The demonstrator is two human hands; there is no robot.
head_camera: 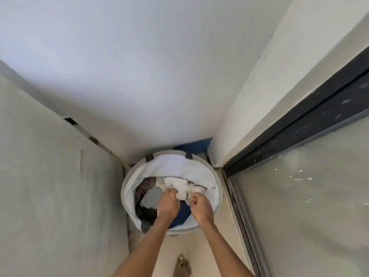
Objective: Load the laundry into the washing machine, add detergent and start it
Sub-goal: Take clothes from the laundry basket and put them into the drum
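**Both hands in the basket, the wash not yet begun**

The left hand (168, 204) reaches down into the laundry basket (124, 188), and its fingers are curled into a white cloth (175, 183) that lies on top of the pile. The right hand (199, 206) is just beside it, to the right, and its fingers pinch a small white piece (196, 189) at the same heap. The two hands are close together but they do not touch each other.

Around them lies the rest of the laundry: a grey garment (151, 197) at the left of the hands, something dark (145, 213) nearer to the person, and a blue item (180, 215) that shows between the two forearms. A white towel (175, 166) hangs over the far rim of the basket.

The basket stands on the floor in a narrow corner, with a pale wall (50, 176) at the left and a sliding glass door (299, 196) in a dark frame at the right. One bare foot (182, 265) stands near the bottom edge.

I judge that the task is at its very start. The clothes are all in the basket, and no washing machine and no detergent is in view. The loading, the detergent and the start all remain to be done.
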